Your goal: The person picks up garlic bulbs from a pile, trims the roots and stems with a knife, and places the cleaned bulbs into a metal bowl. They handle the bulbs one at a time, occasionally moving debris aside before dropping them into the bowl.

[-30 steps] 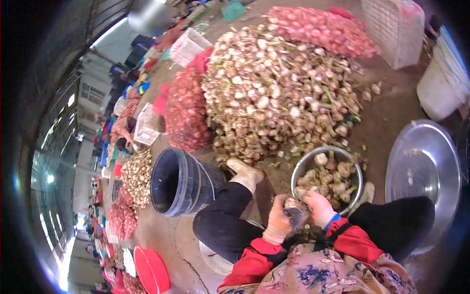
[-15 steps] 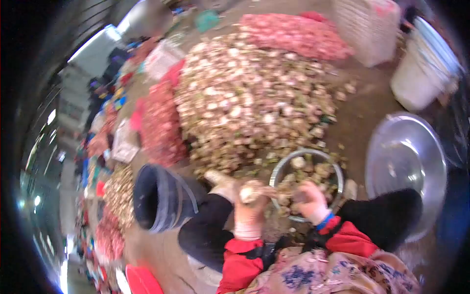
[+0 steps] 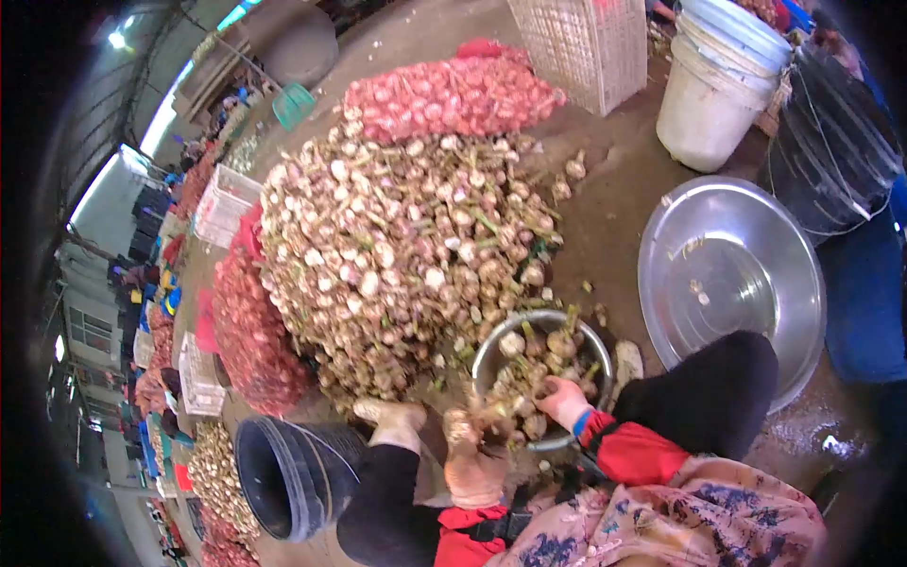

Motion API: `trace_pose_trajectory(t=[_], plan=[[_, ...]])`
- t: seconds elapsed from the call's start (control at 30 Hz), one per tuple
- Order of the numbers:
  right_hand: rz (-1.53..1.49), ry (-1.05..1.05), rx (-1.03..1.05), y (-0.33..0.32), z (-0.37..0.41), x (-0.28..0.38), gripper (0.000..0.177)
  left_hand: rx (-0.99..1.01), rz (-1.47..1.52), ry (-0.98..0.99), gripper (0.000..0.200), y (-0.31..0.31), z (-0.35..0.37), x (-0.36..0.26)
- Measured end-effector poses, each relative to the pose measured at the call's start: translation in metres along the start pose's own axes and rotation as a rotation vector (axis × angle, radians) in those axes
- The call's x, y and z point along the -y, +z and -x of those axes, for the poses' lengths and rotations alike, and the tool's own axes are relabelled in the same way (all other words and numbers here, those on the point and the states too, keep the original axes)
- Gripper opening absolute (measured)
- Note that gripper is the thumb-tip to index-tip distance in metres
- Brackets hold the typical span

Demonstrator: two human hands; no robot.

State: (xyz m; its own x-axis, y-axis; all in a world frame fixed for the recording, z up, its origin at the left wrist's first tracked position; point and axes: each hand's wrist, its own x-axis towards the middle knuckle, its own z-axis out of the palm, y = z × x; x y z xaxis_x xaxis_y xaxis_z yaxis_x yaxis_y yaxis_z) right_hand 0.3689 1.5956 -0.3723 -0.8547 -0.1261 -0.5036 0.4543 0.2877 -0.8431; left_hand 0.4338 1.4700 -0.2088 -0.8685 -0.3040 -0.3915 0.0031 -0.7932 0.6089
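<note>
My left hand (image 3: 475, 468), in a pale orange glove, is closed beside the lower left rim of a round metal bowl (image 3: 605, 354). Its fingers curl round what looks like a garlic bulb with dry stem, mostly hidden. Over the bowl's lower right part is my right hand (image 3: 565, 403), its fingers bent together low among the garlic. What those fingers hold, if anything, cannot be made out. Loose garlic bulbs (image 3: 561, 342) with stems fill much of the bowl. Just beyond it lies a large garlic heap (image 3: 378, 255).
Red net sacks of garlic (image 3: 444, 94) border the heap. On the right are a wide metal basin (image 3: 727, 274), a white bucket (image 3: 713, 94) and a plastic crate (image 3: 586, 52). A dark bucket (image 3: 283, 482) lies tipped at left, near my foot (image 3: 392, 420).
The view has swung, so the heap and bowl appear further left. The white bulb that showed plainly in my left hand is now mostly hidden. My right hand stays at the bowl.
</note>
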Motion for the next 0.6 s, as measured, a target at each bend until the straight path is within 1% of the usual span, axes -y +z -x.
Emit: trace_pose_trajectory(t=[0.03,0.07,0.13,0.17,0.2,0.27,0.3,0.33,0.37,0.4,0.43,0.47,0.5,0.53,0.6], plan=[[-0.082,0.005,0.035,-0.007,-0.002,0.005,0.049,0.049,-0.09,-0.061,0.027,-0.006,-0.01,0.002],[-0.206,0.021,-0.052,-0.006,-0.002,0.012,0.043,0.089,-0.179,-0.124,0.03,-0.014,-0.019,0.006],[-0.522,-0.066,0.019,-0.02,0.008,0.039,0.031,0.084,-0.356,-0.243,0.04,-0.056,-0.05,0.023],[-0.52,-0.034,-0.06,-0.028,0.022,0.06,0.021,0.037,-0.46,-0.3,0.047,-0.059,-0.056,0.026],[-0.555,0.033,-0.023,-0.041,0.037,0.083,0.02,0.088,-0.714,-0.326,0.059,-0.09,-0.075,0.036],[-0.68,0.032,-0.047,-0.043,0.045,0.09,0.019,0.15,-1.059,-0.346,0.074,-0.112,-0.096,0.047],[-0.673,0.053,-0.052,-0.044,0.046,0.091,0.019,0.155,-1.224,-0.305,0.069,-0.12,-0.108,0.047],[-0.65,0.03,-0.054,-0.043,0.045,0.092,0.02,0.161,-1.39,-0.261,0.065,-0.115,-0.123,0.041],[-0.628,0.003,-0.051,-0.042,0.041,0.092,0.02,0.119,-1.404,-0.144,0.054,-0.088,-0.131,0.029],[-0.623,0.018,-0.048,-0.037,0.036,0.087,0.02,0.024,-1.375,-0.108,0.043,-0.059,-0.139,0.014],[-0.622,0.056,-0.05,-0.03,0.03,0.078,0.02,-0.054,-1.3,0.002,0.038,-0.071,-0.162,0.015],[-0.621,0.091,-0.054,-0.026,0.023,0.073,0.02,-0.109,-1.376,0.066,0.035,-0.07,-0.184,0.01],[-0.662,0.177,-0.026,-0.026,0.02,0.079,0.02,-0.145,-1.282,0.109,0.034,-0.079,-0.209,0.01],[-0.656,0.186,-0.03,-0.024,0.016,0.081,0.02,-0.166,-1.365,0.194,0.033,-0.104,-0.243,0.015],[-0.642,0.114,-0.038,-0.018,0.009,0.08,0.018,-0.356,-1.416,0.239,0.048,-0.107,-0.289,0.02]])
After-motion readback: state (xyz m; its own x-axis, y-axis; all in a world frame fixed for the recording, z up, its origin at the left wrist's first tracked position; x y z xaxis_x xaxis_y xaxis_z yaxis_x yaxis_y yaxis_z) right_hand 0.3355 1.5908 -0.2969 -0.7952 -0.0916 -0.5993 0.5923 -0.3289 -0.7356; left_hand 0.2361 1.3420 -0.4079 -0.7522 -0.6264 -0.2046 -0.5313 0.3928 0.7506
